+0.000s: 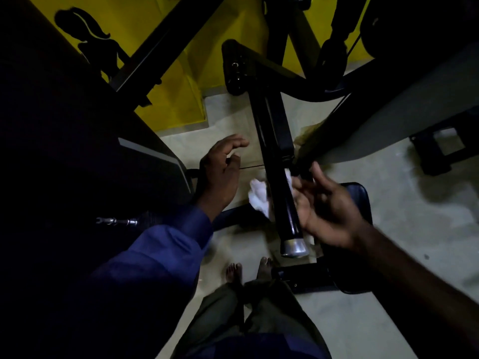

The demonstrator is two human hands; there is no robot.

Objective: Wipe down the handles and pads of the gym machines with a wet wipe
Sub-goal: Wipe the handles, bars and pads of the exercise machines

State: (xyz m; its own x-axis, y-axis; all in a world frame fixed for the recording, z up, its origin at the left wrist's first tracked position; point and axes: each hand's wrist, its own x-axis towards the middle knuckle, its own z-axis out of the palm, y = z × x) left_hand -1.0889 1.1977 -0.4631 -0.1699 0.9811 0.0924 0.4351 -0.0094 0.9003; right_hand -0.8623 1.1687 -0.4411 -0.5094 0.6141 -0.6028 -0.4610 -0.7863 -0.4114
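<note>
A black handle bar (pixel 278 161) with a silver end cap (pixel 295 247) runs from the machine's frame down toward me. A white wet wipe (pixel 259 196) is draped round the bar, showing on its left side and beside my fingers on the right. My right hand (pixel 326 208) lies against the bar's right side with fingers mostly straight, pressing the wipe to it. My left hand (pixel 220 174) hovers left of the bar, fingers relaxed and slightly bent, holding nothing and touching nothing.
A dark blue seat pad (pixel 360 195) sits under my right hand. A large grey padded part (pixel 414 112) slants at the upper right. Black frame tubes (pixel 166 47) cross in front of a yellow wall (pixel 215 27). My bare feet (pixel 248 273) stand on the pale floor.
</note>
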